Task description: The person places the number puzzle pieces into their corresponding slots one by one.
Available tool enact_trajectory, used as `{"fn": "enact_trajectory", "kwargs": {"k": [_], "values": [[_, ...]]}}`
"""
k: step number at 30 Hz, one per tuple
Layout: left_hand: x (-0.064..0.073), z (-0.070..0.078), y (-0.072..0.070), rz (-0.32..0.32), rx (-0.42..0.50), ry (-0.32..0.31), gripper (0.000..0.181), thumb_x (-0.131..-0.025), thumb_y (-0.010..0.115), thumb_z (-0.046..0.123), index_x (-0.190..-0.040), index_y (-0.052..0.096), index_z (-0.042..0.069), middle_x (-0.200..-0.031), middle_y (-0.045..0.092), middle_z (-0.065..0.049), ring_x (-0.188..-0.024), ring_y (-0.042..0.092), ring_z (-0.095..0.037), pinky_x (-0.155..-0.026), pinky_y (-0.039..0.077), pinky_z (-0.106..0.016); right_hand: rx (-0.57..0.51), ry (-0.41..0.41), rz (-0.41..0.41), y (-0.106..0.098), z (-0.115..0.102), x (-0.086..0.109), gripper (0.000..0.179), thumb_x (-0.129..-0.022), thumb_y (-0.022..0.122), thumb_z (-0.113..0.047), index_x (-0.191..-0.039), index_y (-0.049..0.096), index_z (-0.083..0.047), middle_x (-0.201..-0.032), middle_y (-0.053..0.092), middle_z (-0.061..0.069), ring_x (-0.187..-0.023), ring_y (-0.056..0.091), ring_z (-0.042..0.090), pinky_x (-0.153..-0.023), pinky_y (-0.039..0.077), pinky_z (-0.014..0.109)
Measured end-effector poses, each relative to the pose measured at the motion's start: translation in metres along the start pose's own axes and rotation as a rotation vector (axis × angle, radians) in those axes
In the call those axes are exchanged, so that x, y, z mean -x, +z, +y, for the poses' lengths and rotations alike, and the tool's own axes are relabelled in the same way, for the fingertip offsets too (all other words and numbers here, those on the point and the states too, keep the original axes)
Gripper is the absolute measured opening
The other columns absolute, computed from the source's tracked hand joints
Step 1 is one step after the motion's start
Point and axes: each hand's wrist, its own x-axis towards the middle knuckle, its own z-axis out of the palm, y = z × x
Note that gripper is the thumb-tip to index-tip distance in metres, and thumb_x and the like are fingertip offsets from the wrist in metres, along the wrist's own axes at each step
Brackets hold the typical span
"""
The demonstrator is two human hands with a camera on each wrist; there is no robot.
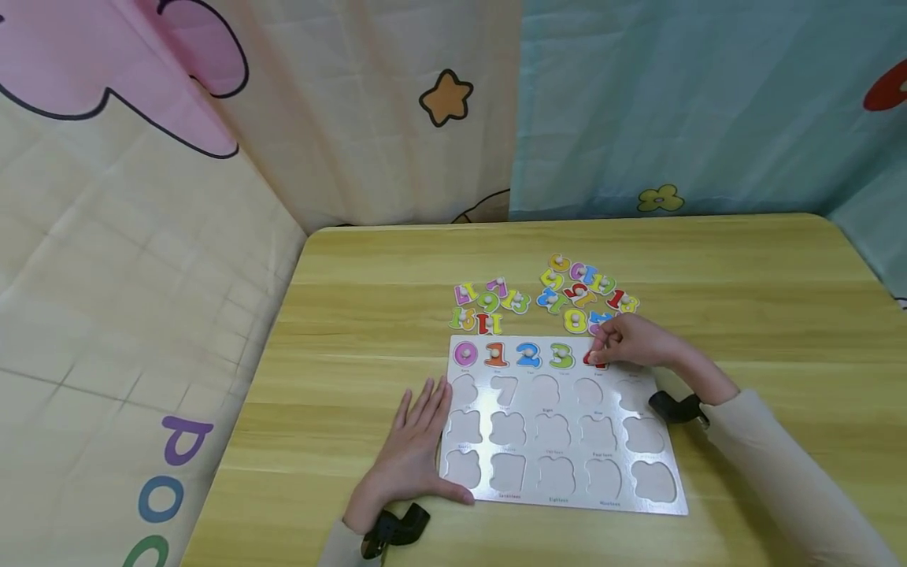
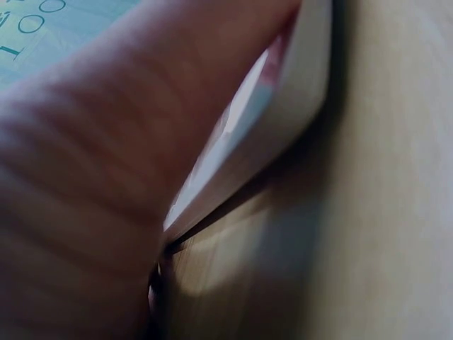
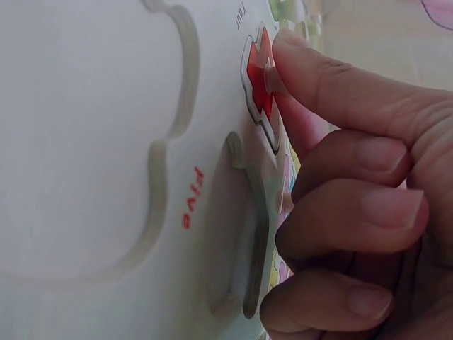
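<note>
A white number puzzle board (image 1: 538,441) lies on the table, its top row holding the pieces 0 (image 1: 465,354), 1 (image 1: 496,355), 2 (image 1: 528,355) and 3 (image 1: 562,356). My right hand (image 1: 634,340) pinches the small knob of the red number 4 piece (image 3: 260,74) between thumb and forefinger. That piece sits at the slot labelled Four; whether it lies fully flat I cannot tell. The remaining fingers are curled. With fingers straight, my left hand (image 1: 414,441) rests against the board's left edge, its thumb at the lower left corner.
Loose number pieces lie behind the board in two clusters, one at left with a green 6 (image 1: 488,301) and one at right with a yellow 8 (image 1: 575,320). Below the top row are several cut-out slots. Patterned curtains (image 1: 383,118) hang behind the wooden table (image 1: 340,315).
</note>
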Motion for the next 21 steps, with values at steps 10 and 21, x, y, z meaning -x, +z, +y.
{"fn": "enact_trajectory", "kwargs": {"k": [10,21], "values": [[0.0002,-0.0009,0.0016,0.010,-0.004,0.001,0.147,-0.048,0.062,0.088,-0.152,0.001,0.004,-0.158,-0.006,-0.007,-0.143,-0.009,-0.024,-0.112,-0.009,-0.046,-0.011,0.002,0.003,0.0018,0.0002,-0.0006,0.020,-0.081,0.076,-0.022,-0.083,0.066,-0.005,-0.063,0.058,0.002,-0.055,0.043,0.014,-0.047,0.030,0.023],[0.0000,-0.0010,0.0018,0.021,-0.014,0.014,0.146,-0.049,0.061,0.088,-0.151,0.002,0.003,-0.158,-0.004,-0.009,-0.143,-0.007,-0.026,-0.112,-0.007,-0.048,0.058,0.030,0.033,0.0030,-0.0014,-0.0013,0.026,-0.077,0.080,-0.029,-0.081,0.064,-0.009,-0.059,0.048,0.000,-0.055,0.045,0.016,-0.048,0.031,0.024]]}}
